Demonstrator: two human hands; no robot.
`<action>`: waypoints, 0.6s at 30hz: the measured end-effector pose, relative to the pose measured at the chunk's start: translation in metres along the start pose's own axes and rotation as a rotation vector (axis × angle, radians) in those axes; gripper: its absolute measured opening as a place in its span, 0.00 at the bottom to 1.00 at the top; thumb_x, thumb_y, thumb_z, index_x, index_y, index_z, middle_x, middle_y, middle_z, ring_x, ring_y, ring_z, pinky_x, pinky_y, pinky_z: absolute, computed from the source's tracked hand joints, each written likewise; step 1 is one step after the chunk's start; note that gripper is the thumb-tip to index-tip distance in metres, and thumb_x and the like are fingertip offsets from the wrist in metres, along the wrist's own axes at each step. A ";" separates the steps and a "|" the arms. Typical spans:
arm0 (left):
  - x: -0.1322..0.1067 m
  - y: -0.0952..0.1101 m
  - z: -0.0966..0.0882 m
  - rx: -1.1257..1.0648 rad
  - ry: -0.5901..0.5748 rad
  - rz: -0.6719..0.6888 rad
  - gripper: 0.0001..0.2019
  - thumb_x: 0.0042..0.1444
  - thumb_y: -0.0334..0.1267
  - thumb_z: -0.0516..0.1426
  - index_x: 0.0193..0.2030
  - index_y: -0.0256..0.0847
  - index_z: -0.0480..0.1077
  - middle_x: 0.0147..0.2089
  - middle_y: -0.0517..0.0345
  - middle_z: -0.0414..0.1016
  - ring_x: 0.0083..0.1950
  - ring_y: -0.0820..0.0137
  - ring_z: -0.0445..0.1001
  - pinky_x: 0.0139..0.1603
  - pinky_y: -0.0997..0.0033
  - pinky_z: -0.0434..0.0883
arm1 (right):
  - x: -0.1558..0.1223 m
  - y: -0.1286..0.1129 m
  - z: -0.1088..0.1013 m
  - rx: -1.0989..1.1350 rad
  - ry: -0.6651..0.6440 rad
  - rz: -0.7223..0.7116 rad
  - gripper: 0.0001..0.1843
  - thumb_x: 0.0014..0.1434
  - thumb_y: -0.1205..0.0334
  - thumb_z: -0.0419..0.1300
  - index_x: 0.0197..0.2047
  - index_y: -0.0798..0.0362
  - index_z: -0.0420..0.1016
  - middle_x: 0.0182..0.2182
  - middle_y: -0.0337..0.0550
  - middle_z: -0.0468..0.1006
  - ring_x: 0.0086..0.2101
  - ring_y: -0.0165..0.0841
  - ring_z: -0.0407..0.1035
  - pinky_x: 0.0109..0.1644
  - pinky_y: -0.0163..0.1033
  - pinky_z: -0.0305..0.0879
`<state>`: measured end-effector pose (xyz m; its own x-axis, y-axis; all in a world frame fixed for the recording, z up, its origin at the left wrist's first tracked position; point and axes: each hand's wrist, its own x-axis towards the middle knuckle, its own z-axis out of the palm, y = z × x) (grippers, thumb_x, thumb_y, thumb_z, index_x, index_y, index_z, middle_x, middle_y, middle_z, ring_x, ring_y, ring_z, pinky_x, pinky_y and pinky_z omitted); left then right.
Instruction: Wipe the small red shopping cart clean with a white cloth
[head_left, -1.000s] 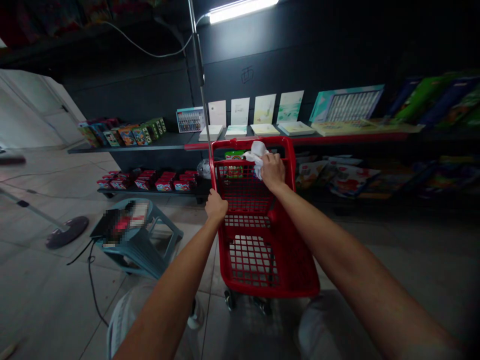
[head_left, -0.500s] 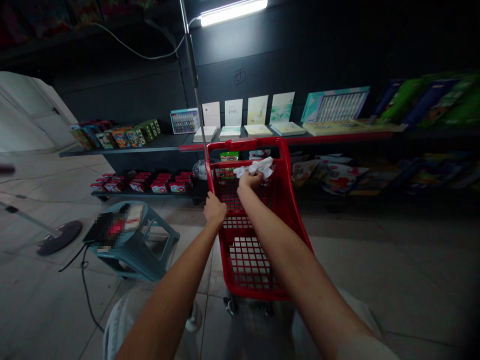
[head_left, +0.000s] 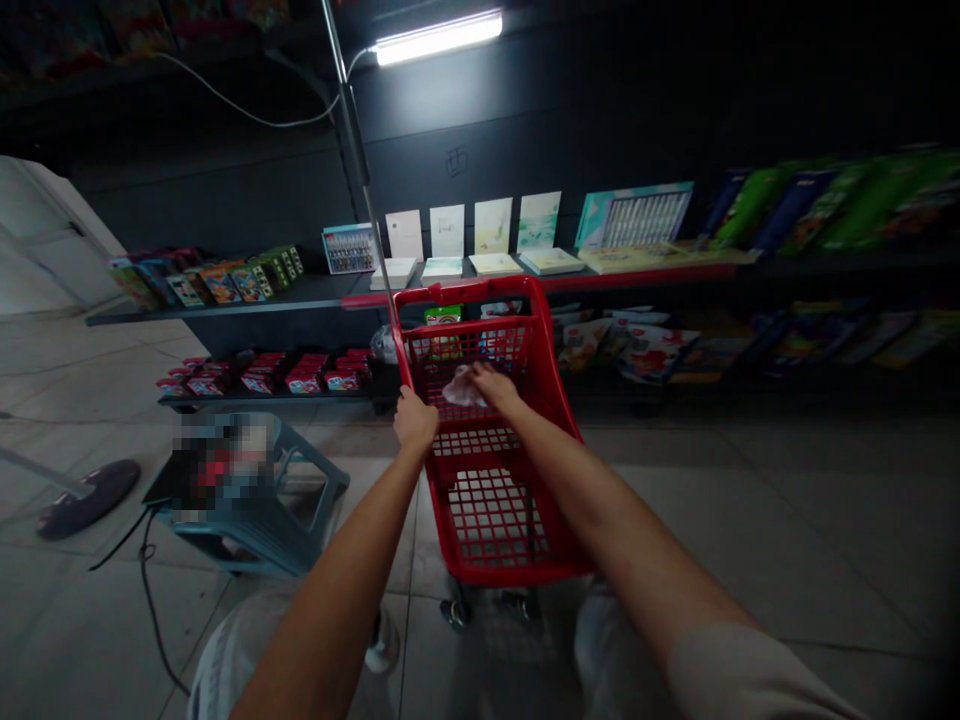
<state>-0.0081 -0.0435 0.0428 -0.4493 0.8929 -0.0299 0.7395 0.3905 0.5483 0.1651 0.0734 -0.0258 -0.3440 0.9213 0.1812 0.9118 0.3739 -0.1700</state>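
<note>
A red plastic shopping cart [head_left: 562,400] with grid walls stands upright on the tiled floor in front of me. My left hand [head_left: 416,420] is closed around its left side rim. Inside the basket, my right hand [head_left: 491,385] grips a crumpled white cloth [head_left: 461,388] against the far grid wall. Part of the cloth is hidden by the fingers.
Left of the cart stands a blue-grey plastic stool [head_left: 300,450] with blurred-out items and a cable. A round pole base [head_left: 88,500] is farther left. Behind the cart, a shelf [head_left: 300,290] holds books and boxes; a metal pole [head_left: 367,200] rises beside it.
My right hand has moved the cloth down and slightly left, from the upper rail to the grid wall below. The left hand keeps its hold on the rim. The view has shifted slightly.
</note>
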 end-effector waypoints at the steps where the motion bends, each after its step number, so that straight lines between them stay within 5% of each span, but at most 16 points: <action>1: 0.001 0.000 -0.001 -0.008 -0.006 0.003 0.18 0.62 0.33 0.56 0.58 0.42 0.62 0.59 0.38 0.76 0.59 0.53 0.79 0.56 0.59 0.73 | 0.000 0.014 -0.009 -0.024 0.011 0.032 0.19 0.69 0.70 0.53 0.58 0.52 0.77 0.58 0.54 0.72 0.57 0.41 0.66 0.55 0.39 0.67; 4: 0.003 -0.001 -0.001 -0.032 -0.015 0.012 0.17 0.62 0.33 0.57 0.57 0.43 0.62 0.60 0.39 0.76 0.59 0.54 0.79 0.56 0.59 0.73 | 0.002 0.042 -0.031 -0.067 0.062 0.120 0.16 0.69 0.67 0.54 0.55 0.56 0.77 0.56 0.59 0.71 0.54 0.45 0.66 0.53 0.44 0.68; 8: 0.004 -0.001 0.000 -0.035 -0.019 0.006 0.17 0.62 0.33 0.56 0.58 0.43 0.62 0.60 0.39 0.76 0.58 0.54 0.79 0.55 0.58 0.73 | 0.003 0.047 -0.041 -0.017 0.249 0.243 0.17 0.68 0.70 0.52 0.56 0.57 0.76 0.57 0.59 0.69 0.51 0.42 0.65 0.50 0.42 0.66; 12: 0.002 0.000 -0.001 -0.034 -0.021 0.008 0.17 0.62 0.32 0.55 0.58 0.43 0.62 0.60 0.39 0.76 0.58 0.54 0.78 0.56 0.58 0.73 | 0.003 0.032 -0.027 0.114 0.459 0.388 0.20 0.66 0.73 0.50 0.58 0.58 0.73 0.57 0.57 0.69 0.49 0.37 0.64 0.54 0.39 0.63; 18: 0.003 0.000 -0.003 -0.017 -0.016 -0.002 0.17 0.62 0.32 0.56 0.57 0.43 0.63 0.59 0.40 0.77 0.58 0.55 0.79 0.55 0.60 0.73 | 0.003 0.025 0.008 0.267 0.513 0.431 0.25 0.61 0.72 0.51 0.59 0.53 0.75 0.60 0.54 0.70 0.53 0.40 0.66 0.60 0.42 0.62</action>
<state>-0.0110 -0.0416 0.0446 -0.4427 0.8956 -0.0445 0.7299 0.3887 0.5622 0.1851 0.0860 -0.0378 0.2426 0.8512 0.4654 0.8342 0.0619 -0.5480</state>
